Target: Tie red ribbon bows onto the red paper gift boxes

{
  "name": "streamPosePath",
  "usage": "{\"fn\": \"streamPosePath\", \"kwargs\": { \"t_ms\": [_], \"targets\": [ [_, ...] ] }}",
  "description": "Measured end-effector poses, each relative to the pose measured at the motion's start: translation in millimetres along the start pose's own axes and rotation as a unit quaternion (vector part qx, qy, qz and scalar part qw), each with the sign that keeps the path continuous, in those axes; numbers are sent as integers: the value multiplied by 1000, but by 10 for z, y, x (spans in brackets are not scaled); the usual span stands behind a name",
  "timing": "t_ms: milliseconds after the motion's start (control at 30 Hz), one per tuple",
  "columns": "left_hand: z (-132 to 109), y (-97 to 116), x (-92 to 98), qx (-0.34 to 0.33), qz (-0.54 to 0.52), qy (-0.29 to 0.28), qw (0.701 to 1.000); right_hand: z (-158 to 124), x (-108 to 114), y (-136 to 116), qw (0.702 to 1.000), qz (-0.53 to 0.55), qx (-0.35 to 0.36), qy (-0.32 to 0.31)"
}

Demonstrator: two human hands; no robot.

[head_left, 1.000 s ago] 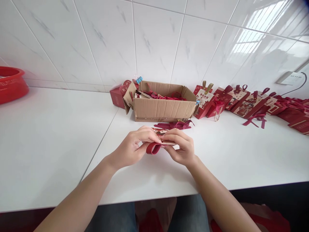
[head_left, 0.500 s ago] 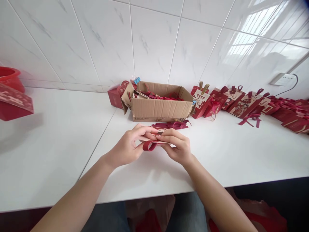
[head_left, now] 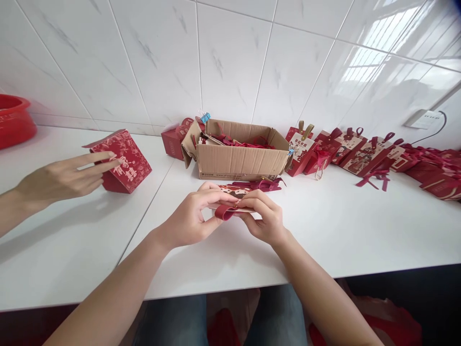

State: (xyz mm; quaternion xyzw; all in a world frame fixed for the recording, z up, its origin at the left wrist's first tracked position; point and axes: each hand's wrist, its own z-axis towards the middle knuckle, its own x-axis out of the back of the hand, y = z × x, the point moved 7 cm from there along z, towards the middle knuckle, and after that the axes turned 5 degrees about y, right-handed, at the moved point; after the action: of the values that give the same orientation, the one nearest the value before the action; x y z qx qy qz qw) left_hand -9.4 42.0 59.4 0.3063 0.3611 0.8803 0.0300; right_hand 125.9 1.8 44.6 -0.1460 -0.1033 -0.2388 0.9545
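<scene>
Between my two hands is a red and cream printed gift box (head_left: 230,191), with a dark red strap loop (head_left: 224,212) sticking out toward me. My left hand (head_left: 198,214) grips its left side, fingers on top and thumb below. On the right side my right hand (head_left: 263,216) pinches the near edge, its fingertips close to the left ones at the strap's base. The fingers hide most of that spot. Just behind the box lie dark red ribbons (head_left: 272,184), in front of a cardboard box (head_left: 241,161) that holds more ribbons.
At the left, another person's hand (head_left: 61,180) touches a red gift box (head_left: 126,166). A red basin (head_left: 14,122) stands at the far left. Finished-looking red boxes (head_left: 356,154) line the wall at the right, below a white socket (head_left: 423,119). The table's front edge is near my forearms.
The other person's hand has come into view at the left, and the red gift box there has moved right. My hands have barely moved; more of the held box's printed face shows.
</scene>
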Motion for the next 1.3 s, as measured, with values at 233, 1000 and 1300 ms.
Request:
{"fn": "streamPosePath", "kwargs": {
  "t_ms": [233, 1000, 1300],
  "targets": [
    [-7, -3, -4, -6, 15, -9, 1000, -14, -22, -6, 1000, -10, 10, -5],
    [-51, 149, 13, -203, 43, 107, 972, 0, 48, -9, 1000, 1, -9, 16],
    [-39, 43, 17, -149, 61, 120, 980, 74, 51, 38, 996, 42, -69, -47]
  ]
}}
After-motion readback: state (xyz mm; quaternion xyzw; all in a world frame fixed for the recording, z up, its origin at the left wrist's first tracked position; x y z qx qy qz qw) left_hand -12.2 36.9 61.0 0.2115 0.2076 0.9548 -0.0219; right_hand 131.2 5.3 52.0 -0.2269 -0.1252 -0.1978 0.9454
